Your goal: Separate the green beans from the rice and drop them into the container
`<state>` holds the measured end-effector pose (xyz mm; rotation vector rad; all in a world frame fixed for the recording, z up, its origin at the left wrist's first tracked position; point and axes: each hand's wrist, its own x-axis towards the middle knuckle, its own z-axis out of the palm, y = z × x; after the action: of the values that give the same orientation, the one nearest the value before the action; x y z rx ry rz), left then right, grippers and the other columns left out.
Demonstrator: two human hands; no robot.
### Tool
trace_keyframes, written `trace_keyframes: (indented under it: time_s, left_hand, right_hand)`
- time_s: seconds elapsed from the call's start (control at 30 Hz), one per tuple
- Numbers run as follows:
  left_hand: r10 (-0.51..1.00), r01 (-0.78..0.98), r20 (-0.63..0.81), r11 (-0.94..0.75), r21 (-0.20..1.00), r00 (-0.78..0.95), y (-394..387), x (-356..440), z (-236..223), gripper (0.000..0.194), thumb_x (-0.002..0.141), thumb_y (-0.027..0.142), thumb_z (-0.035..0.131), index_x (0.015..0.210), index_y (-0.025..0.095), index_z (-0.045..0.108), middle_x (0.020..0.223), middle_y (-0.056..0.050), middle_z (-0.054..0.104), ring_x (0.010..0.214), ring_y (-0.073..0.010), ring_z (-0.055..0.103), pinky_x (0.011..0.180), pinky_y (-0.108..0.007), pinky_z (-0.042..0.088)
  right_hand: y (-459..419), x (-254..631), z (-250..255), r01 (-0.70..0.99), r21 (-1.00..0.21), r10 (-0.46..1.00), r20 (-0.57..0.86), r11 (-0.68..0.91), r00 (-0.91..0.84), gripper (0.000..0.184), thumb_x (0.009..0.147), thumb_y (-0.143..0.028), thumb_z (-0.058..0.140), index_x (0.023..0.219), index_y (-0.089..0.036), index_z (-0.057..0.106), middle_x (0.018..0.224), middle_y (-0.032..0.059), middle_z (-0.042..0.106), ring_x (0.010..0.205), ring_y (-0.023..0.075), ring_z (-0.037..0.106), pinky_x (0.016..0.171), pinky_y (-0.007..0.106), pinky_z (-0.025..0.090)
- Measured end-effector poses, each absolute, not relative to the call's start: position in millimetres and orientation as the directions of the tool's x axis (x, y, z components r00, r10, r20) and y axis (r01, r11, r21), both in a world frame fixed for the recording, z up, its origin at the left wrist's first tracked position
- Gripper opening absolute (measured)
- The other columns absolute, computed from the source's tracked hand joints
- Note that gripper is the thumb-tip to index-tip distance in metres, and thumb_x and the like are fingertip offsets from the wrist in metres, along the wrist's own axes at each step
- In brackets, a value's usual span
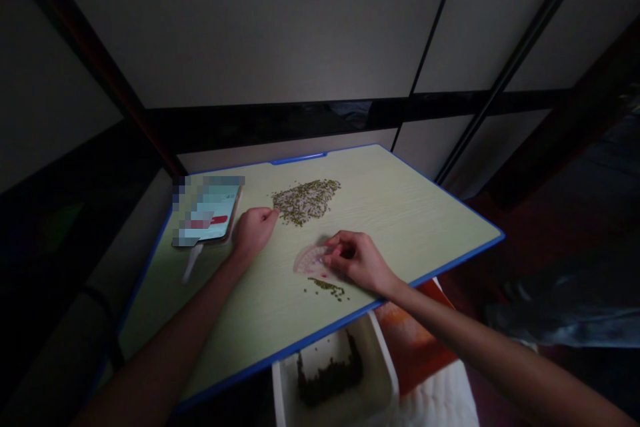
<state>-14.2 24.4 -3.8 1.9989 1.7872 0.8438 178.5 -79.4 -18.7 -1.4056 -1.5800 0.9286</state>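
Observation:
My right hand (357, 260) pinches a clear, pinkish protractor (311, 259) that lies on or just over the table top. Just below it is a small line of green beans (327, 285), apart from the main heap. My left hand (257, 230) is closed in a fist at the left edge of a larger pile (307, 201) of green beans mixed with pale grains. Whatever the left fingers hold, if anything, is hidden.
The pale folding table (415, 213) has a blue rim. On its left lies a phone or tablet (215, 210) with a white cable (192, 263). Under the near edge stands a white bin (387, 363) holding dark green beans, beside an orange item (417, 340). Cabinet panels (280, 27) rise behind.

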Motion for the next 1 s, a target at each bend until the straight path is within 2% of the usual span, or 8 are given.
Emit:
trace_keyframes:
  time_s: [0.17, 0.27, 0.47, 0.77, 1.0]
  left_hand:
    - [0.978, 0.786, 0.204, -0.15, 0.6, 0.031, 25, -14, -5, 0.034, 0.07, 0.043, 0.039, 0.045, 0.021, 0.036, 0.045, 0.005, 0.03, 0.048, -0.0109, 0.034, 0.048, -0.024, 0.02]
    - [0.979, 0.787, 0.202, -0.145, 0.6, 0.026, 25, -14, -6, 0.034, 0.07, 0.043, 0.039, 0.045, 0.02, 0.037, 0.046, 0.005, 0.03, 0.048, -0.0107, 0.034, 0.048, -0.024, 0.02]
    - [0.978, 0.788, 0.207, -0.135, 0.601, 0.01, 27, -14, -7, 0.035, 0.07, 0.043, 0.039, 0.043, 0.02, 0.033, 0.045, 0.005, 0.029, 0.047, -0.0106, 0.034, 0.048, -0.024, 0.02]
    - [0.979, 0.792, 0.206, -0.135, 0.596, 0.012, 26, -14, -7, 0.035, 0.07, 0.042, 0.04, 0.044, 0.021, 0.033, 0.044, 0.005, 0.026, 0.047, -0.0105, 0.033, 0.048, -0.024, 0.02]
    - [0.977, 0.793, 0.211, -0.141, 0.592, 0.016, 25, -13, -6, 0.035, 0.07, 0.042, 0.04, 0.044, 0.02, 0.034, 0.045, 0.005, 0.028, 0.047, -0.0102, 0.033, 0.048, -0.024, 0.02]
  right_hand:
    - [-64, 182, -14, 0.43, -0.865, 0.956, 0.166, 0.258, -0.241, 0.026, 0.071, -0.02, 0.061, 0.096, -0.013, 0.066, 0.066, 0.0008, 0.06, 0.056, 0.0095, 0.048, 0.054, 0.021, 0.039]
    - [-64, 182, -11, 0.446, -0.847, 0.94, 0.163, 0.289, -0.3, 0.027, 0.073, -0.021, 0.06, 0.099, -0.014, 0.066, 0.072, 0.0021, 0.063, 0.059, 0.0106, 0.05, 0.057, 0.023, 0.04]
    - [-71, 180, -11, 0.412, -0.866, 0.932, 0.147, 0.282, -0.33, 0.026, 0.073, -0.021, 0.06, 0.097, -0.015, 0.068, 0.08, 0.0041, 0.067, 0.065, 0.0132, 0.056, 0.059, 0.024, 0.044]
    - [-78, 178, -11, 0.389, -0.894, 0.945, 0.097, 0.221, -0.312, 0.026, 0.07, -0.02, 0.062, 0.094, -0.015, 0.069, 0.078, 0.0027, 0.068, 0.064, 0.0126, 0.056, 0.06, 0.024, 0.045]
    - [-69, 174, -8, 0.393, -0.869, 0.912, 0.144, 0.303, -0.385, 0.027, 0.072, -0.02, 0.062, 0.098, -0.016, 0.068, 0.085, 0.0032, 0.069, 0.07, 0.014, 0.059, 0.065, 0.025, 0.045]
